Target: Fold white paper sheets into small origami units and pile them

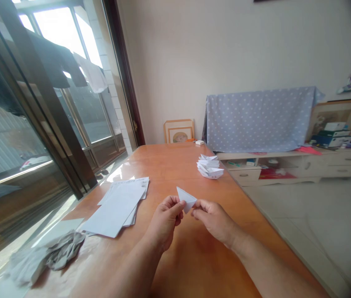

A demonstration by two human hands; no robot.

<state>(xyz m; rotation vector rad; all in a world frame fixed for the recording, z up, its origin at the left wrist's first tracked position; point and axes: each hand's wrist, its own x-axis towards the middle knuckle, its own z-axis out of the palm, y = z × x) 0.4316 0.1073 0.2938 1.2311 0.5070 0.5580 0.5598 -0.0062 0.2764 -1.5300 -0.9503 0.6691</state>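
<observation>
A small folded piece of white paper (186, 199), roughly triangular with a point at the upper left, is held just above the wooden table. My left hand (167, 215) pinches its left side between thumb and fingers. At its right corner, my right hand (211, 215) is closed with thumb and fingertips on the paper. Beyond my hands, several folded paper boats (210, 169) sit bunched together near the table's right edge. A pile of white paper sheets (116, 209) lies to the left of my left hand, loosely stacked.
The wooden table (175, 165) runs away from me to the wall. Grey cloth (65, 248) lies at its near left. A small white box (199, 142) stands at the far end. To the right is a low white cabinet (307, 167) bearing something under a dotted blue cover (259, 120).
</observation>
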